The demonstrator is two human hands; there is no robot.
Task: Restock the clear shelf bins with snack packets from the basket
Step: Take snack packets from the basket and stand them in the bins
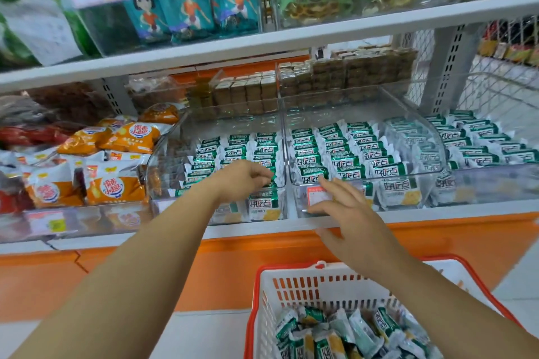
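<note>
Green-and-white snack packets lie heaped in a red-rimmed white basket at the bottom right. On the shelf above stand clear bins holding rows of the same packets: a left bin and a middle bin. My left hand reaches over the left bin's front edge. Its fingers curl round a green packet in the front row. My right hand hovers in front of the middle bin with its fingers spread and holds nothing. Its fingertips are near the bin's price label.
More green packets fill a bin further right. Orange snack bags crowd the shelf to the left. Brown wrapped blocks are stacked behind the bins. The upper shelf overhangs them, with teal packets. An orange base panel runs below.
</note>
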